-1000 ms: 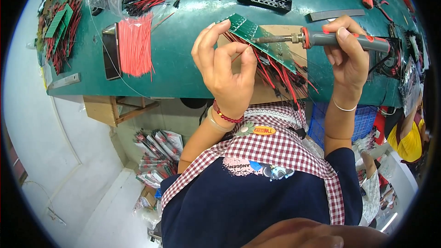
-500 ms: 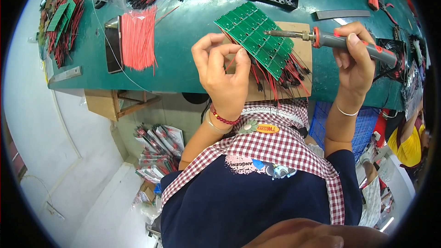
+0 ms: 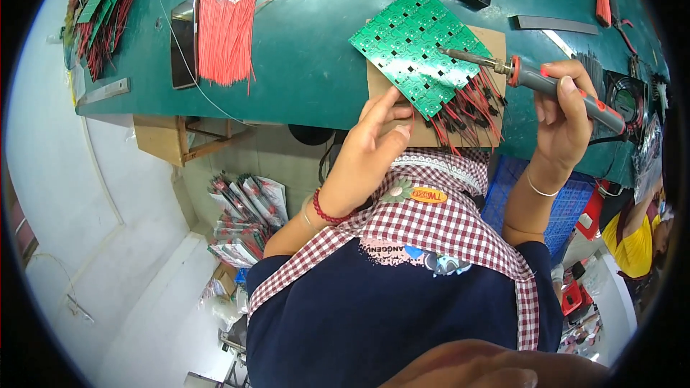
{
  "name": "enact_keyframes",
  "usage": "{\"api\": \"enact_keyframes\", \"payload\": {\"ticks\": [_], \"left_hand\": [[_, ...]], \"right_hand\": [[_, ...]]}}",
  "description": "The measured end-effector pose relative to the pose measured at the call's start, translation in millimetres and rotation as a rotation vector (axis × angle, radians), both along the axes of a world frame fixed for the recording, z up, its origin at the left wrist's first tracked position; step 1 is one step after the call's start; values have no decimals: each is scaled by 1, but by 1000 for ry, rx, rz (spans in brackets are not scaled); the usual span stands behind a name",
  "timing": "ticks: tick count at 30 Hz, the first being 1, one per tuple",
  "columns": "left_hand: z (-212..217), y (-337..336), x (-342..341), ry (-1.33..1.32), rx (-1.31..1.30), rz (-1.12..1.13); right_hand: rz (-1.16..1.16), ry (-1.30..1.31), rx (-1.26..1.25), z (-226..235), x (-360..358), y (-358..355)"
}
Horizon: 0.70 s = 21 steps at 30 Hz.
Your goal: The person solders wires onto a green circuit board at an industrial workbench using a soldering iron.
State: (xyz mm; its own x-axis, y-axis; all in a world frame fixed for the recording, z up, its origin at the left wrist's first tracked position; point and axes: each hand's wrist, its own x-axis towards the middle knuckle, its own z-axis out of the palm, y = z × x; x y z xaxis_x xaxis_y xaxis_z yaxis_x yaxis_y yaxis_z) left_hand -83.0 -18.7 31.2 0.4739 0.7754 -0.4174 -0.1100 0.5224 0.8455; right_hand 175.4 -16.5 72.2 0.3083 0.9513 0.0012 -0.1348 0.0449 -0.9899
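L hand fingers loose, steadying green circuit board edge; my R hand clenched on soldering iron. Red wire bundle nearby.

The single head camera is looking steeply down from close above, facing the green bench ahead, taking in both hands, the person's chest and the floor at left.
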Motion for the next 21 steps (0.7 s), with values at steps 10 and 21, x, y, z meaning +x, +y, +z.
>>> {"api": "enact_keyframes", "payload": {"ticks": [10,21], "left_hand": [[18,87,-105,357,418,68],[7,456,-237,1336,1250,510]], "right_hand": [[-47,23,-32,-14,14,-19],[-156,-26,16,-10,16,-27]]}}
